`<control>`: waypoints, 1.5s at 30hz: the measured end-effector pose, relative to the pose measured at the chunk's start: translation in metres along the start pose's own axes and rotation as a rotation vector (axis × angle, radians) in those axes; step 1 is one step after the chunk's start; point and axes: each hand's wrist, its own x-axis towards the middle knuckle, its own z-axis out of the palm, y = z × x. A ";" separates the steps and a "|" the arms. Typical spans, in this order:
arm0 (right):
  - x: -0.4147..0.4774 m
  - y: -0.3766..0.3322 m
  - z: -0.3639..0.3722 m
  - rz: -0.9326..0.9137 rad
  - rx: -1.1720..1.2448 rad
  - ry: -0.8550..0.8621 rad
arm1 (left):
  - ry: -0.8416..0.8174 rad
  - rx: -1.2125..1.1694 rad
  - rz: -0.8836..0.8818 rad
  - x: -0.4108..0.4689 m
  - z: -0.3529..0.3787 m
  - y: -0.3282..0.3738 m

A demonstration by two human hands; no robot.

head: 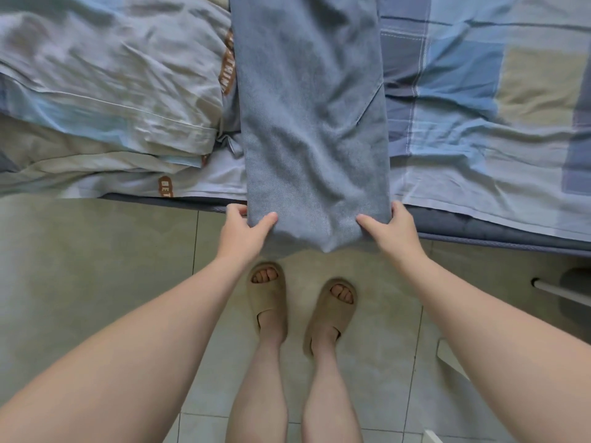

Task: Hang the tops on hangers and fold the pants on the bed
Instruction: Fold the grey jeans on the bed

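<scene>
Rumpled patchwork bedding lies under long grey-blue pants, with both our hands at the near end.

We see the bed (479,91) covered in soft, creased cotton in blue, beige and grey squares. The pants (313,123) lie along it as one flat, narrow strip of finely speckled woven cloth, the near end drooping past the mattress edge. Our left hand (244,233) and right hand (391,230) each pinch a corner there, thumbs on top.

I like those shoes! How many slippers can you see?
2. One tan slipper is on the left foot, the other on the right foot. Both stand on the tiled floor, just below the grey-blue pants hanging off the bed.
</scene>
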 end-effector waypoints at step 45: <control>-0.518 0.051 -0.129 0.360 0.312 -0.191 | -0.089 -0.103 -0.350 -0.501 -0.157 -0.092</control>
